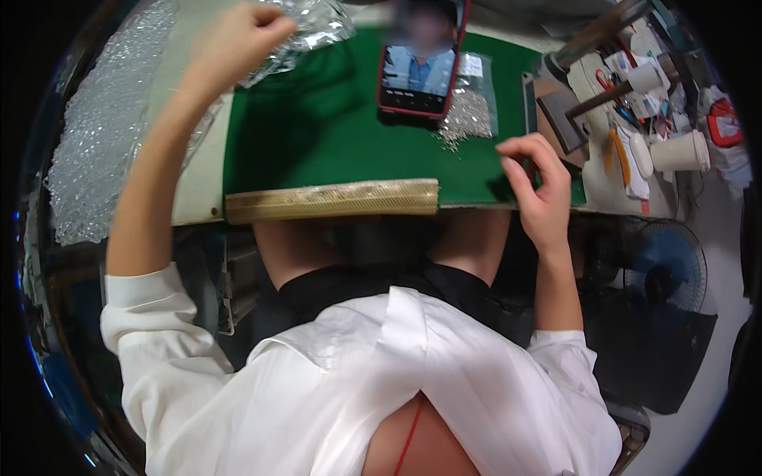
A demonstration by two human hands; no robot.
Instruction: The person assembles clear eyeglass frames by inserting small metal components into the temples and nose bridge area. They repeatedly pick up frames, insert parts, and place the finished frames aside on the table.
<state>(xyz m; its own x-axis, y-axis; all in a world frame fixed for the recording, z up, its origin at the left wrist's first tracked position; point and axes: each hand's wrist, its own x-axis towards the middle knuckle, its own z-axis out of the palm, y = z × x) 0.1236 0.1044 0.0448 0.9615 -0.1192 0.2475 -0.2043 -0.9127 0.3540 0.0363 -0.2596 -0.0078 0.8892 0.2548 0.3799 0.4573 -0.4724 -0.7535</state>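
My left hand (242,40) is raised over the far left of the green mat (317,119). Its fingers are curled in beside a shiny clear plastic bag (313,36); what they hold, if anything, is hidden. At the mat's right side hovers my right hand (541,186), thumb and forefinger bent toward each other with a small gap and nothing visible between them. Nearest to it lies a clear zip bag (478,79) with a heap of small shiny silvery pieces (464,117) spilling at its mouth. A long gold-coloured strip (333,198) runs along the mat's near edge.
A phone (417,75) in a red case stands at the mat's far side. Bundles of clear glittering strands (111,119) cover the left. To the right are a metal hand press (563,119), a white cup (680,151), yellow-handled pliers (617,151) and a fan (665,266).
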